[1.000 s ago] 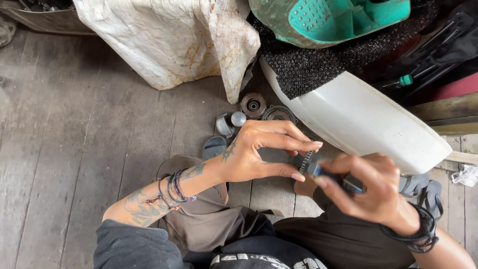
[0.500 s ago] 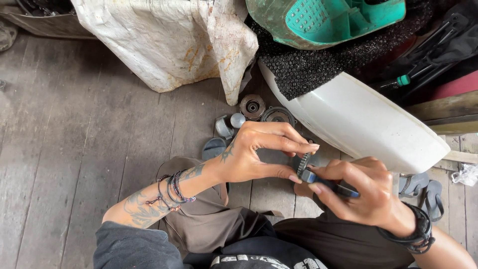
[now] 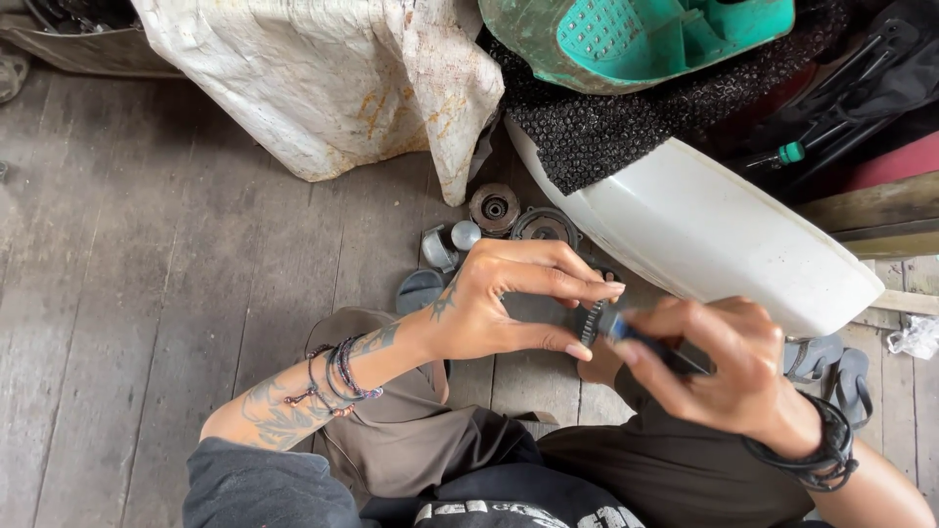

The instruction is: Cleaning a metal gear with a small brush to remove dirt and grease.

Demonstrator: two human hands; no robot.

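My left hand (image 3: 499, 303) pinches a small dark toothed ring, a gear-like part (image 3: 590, 323), between thumb and fingertips. My right hand (image 3: 719, 367) grips a thin tool with a dark blue handle (image 3: 641, 342) and its tip meets the gear. Both hands hover above my lap, over the plank floor. The tool's working end is hidden behind the gear and my fingers.
Round metal parts (image 3: 494, 207) and a small grey cup-shaped piece (image 3: 440, 246) lie on the wooden floor (image 3: 147, 274) just beyond my hands. A white curved plastic panel (image 3: 704, 235) sits right, a stained cloth sack (image 3: 323, 78) behind, a teal plastic piece (image 3: 636, 34) on top.
The right hand has shifted slightly and turned the tool against the gear. The left hand keeps its pinch in nearly the same place.
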